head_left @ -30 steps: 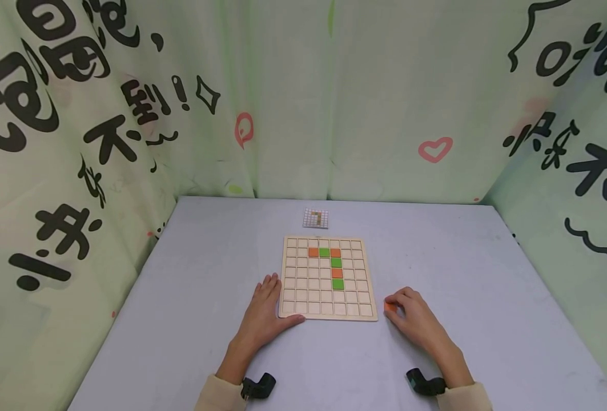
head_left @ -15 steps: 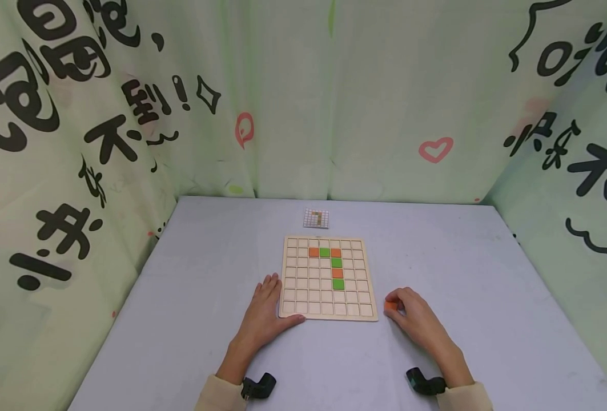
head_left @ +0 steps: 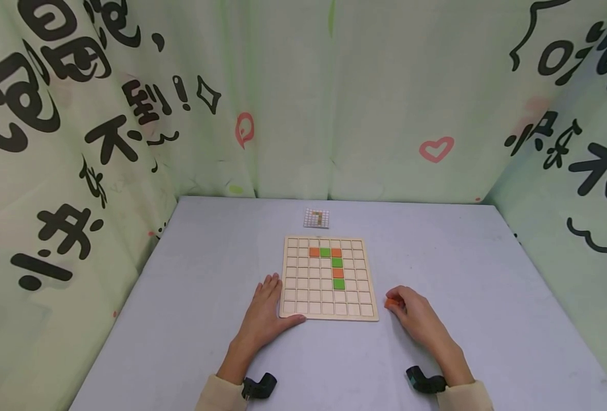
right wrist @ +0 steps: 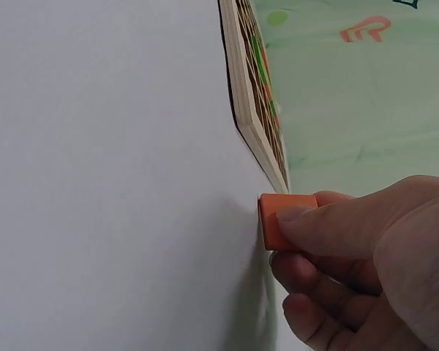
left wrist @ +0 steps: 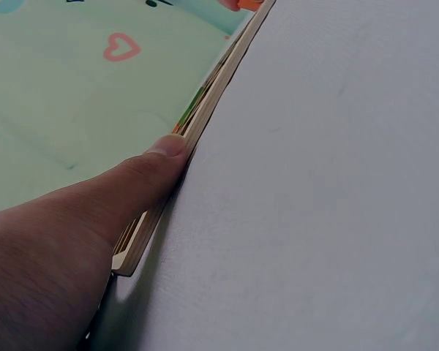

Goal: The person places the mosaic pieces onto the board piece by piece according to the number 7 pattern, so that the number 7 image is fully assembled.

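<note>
A square wooden grid board (head_left: 298,298) lies on the white-covered table. Orange and green tiles sit in its cells: a row near the top, then a column running down from the row's right end, ending in a green tile (head_left: 339,284). My left hand (head_left: 263,315) rests at the board's lower left corner, fingers straight along the left side and thumb against the front edge. Off the lower right corner, my right hand (head_left: 420,317) pinches an orange square tile (right wrist: 269,232) between thumb and fingers. In the right wrist view the thumb covers part of that tile's face.
Behind the board lies a small card (head_left: 309,224) printed with a grid and a coloured pattern. Pale green curtains (head_left: 375,103) with black lettering and pink drawings enclose the table (head_left: 462,257) at the back and both sides.
The orange tile in my right hand has tilted slightly between the fingers, and that hand has shifted a touch. My left hand and the board hold their place.
</note>
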Action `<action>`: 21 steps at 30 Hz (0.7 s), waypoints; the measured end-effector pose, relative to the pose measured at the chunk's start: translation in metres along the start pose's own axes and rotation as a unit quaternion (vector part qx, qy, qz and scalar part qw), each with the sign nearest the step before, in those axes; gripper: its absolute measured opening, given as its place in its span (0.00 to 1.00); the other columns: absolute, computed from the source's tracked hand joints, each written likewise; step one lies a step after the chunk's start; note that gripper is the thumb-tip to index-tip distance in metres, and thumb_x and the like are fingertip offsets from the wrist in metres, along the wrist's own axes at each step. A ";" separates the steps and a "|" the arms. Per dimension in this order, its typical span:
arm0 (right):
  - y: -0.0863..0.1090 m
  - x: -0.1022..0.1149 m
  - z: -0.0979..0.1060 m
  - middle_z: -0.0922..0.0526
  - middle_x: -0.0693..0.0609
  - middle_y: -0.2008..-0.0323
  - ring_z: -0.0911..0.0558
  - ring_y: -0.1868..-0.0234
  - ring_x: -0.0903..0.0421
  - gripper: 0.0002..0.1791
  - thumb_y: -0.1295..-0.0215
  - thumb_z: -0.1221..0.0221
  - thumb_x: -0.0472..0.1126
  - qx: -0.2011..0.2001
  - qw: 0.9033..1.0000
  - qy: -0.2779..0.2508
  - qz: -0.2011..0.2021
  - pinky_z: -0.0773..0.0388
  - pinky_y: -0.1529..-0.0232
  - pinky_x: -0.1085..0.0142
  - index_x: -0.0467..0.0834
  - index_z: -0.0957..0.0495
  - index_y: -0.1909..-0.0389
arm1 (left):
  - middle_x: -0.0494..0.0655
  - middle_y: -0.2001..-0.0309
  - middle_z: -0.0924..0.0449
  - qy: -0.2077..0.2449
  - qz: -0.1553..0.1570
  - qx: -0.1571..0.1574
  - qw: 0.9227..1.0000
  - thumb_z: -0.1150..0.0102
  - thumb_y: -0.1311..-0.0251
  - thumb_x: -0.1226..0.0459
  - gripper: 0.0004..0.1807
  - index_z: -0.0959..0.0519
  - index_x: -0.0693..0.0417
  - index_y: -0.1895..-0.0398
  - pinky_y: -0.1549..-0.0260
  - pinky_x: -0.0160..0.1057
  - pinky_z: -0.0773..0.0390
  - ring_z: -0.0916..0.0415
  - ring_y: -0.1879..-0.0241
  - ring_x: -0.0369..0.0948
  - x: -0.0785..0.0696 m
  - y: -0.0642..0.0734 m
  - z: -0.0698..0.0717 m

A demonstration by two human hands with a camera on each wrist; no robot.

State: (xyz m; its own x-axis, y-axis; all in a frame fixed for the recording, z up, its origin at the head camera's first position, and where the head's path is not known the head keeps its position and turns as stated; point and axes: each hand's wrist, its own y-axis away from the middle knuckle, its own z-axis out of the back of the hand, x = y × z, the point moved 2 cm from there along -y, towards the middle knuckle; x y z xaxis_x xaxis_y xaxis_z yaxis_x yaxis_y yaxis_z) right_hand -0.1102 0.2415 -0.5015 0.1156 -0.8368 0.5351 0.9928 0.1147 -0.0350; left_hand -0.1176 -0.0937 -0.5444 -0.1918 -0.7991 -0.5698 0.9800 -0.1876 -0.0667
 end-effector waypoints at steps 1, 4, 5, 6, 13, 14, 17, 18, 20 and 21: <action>0.000 0.000 0.000 0.18 0.49 0.63 0.22 0.63 0.56 0.09 0.36 0.35 0.33 0.001 1.000 0.002 -0.001 0.19 0.61 0.61 0.37 0.20 0.56 | 0.58 0.22 0.43 0.001 0.001 0.000 1.000 0.33 0.51 0.33 0.58 0.38 0.63 0.25 0.20 0.52 0.49 0.50 0.20 0.52 0.000 0.000 0.000; -0.002 0.002 0.000 0.17 0.48 0.62 0.22 0.62 0.55 0.09 0.36 0.35 0.34 0.000 1.000 0.006 -0.002 0.18 0.59 0.59 0.38 0.20 0.56 | 0.58 0.22 0.43 0.003 0.003 0.002 1.000 0.33 0.51 0.33 0.59 0.38 0.63 0.25 0.20 0.52 0.49 0.50 0.20 0.51 0.000 0.000 0.000; -0.003 0.002 -0.001 0.17 0.48 0.62 0.21 0.62 0.56 0.09 0.36 0.35 0.34 -0.001 1.000 0.008 -0.002 0.18 0.59 0.59 0.38 0.20 0.56 | 0.58 0.22 0.43 0.005 0.003 0.002 1.000 0.33 0.51 0.34 0.59 0.38 0.63 0.25 0.20 0.52 0.49 0.51 0.20 0.51 0.000 0.000 0.000; -0.004 0.003 -0.001 0.17 0.49 0.62 0.22 0.62 0.56 0.09 0.36 0.35 0.34 -0.002 1.000 0.009 -0.001 0.18 0.60 0.59 0.38 0.20 0.56 | 0.58 0.22 0.43 0.005 0.004 0.003 1.000 0.32 0.51 0.34 0.59 0.38 0.63 0.25 0.20 0.52 0.50 0.51 0.20 0.51 0.000 0.001 0.000; -0.010 0.011 -0.001 0.17 0.50 0.62 0.23 0.63 0.58 0.09 0.35 0.35 0.36 -0.007 1.000 -0.001 0.012 0.21 0.63 0.65 0.40 0.20 0.56 | 0.58 0.22 0.43 0.002 0.003 0.002 1.000 0.31 0.51 0.35 0.58 0.38 0.63 0.25 0.20 0.53 0.49 0.50 0.21 0.52 -0.001 0.001 0.001; -0.011 0.012 -0.001 0.17 0.50 0.62 0.23 0.63 0.58 0.09 0.35 0.35 0.36 -0.007 1.000 -0.004 0.016 0.21 0.63 0.65 0.40 0.19 0.55 | 0.58 0.22 0.43 0.003 0.003 0.002 1.000 0.31 0.51 0.35 0.58 0.38 0.64 0.25 0.20 0.53 0.49 0.50 0.21 0.53 -0.001 0.001 0.002; -0.013 0.017 -0.001 0.17 0.50 0.62 0.23 0.63 0.58 0.10 0.36 0.34 0.35 -0.003 1.000 -0.013 0.022 0.20 0.62 0.66 0.39 0.19 0.54 | 0.59 0.23 0.43 0.004 0.001 -0.001 1.000 0.31 0.51 0.36 0.58 0.38 0.64 0.26 0.21 0.53 0.48 0.49 0.21 0.53 -0.002 0.001 0.002; -0.014 0.018 -0.002 0.17 0.50 0.62 0.23 0.63 0.58 0.11 0.36 0.34 0.35 -0.002 1.000 -0.015 0.024 0.20 0.62 0.67 0.39 0.19 0.54 | 0.59 0.23 0.42 0.004 0.001 -0.002 1.000 0.31 0.51 0.36 0.58 0.38 0.64 0.26 0.21 0.53 0.48 0.49 0.21 0.53 -0.002 0.001 0.002; -0.016 0.021 -0.002 0.17 0.50 0.61 0.23 0.63 0.58 0.11 0.36 0.34 0.35 0.002 0.999 -0.019 0.027 0.20 0.62 0.67 0.38 0.19 0.54 | 0.59 0.23 0.42 -0.001 0.000 -0.001 1.000 0.31 0.51 0.36 0.58 0.38 0.64 0.26 0.21 0.53 0.48 0.49 0.21 0.53 -0.001 0.000 0.001; -0.017 0.022 -0.003 0.17 0.50 0.62 0.23 0.63 0.58 0.12 0.36 0.34 0.35 0.004 0.999 -0.020 0.026 0.20 0.62 0.68 0.38 0.19 0.53 | 0.58 0.23 0.43 -0.002 0.001 0.000 1.000 0.31 0.51 0.35 0.58 0.38 0.63 0.25 0.21 0.53 0.48 0.49 0.21 0.52 -0.001 0.000 0.001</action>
State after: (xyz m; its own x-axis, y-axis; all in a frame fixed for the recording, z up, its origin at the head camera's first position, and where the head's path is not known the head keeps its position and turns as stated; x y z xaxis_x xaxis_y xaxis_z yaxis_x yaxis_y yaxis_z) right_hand -0.1248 0.2197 -0.4917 0.1665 -0.8077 0.5655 0.9850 0.1627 -0.0576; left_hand -0.1172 -0.0936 -0.5432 -0.1907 -0.8020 -0.5660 0.9803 -0.1863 -0.0662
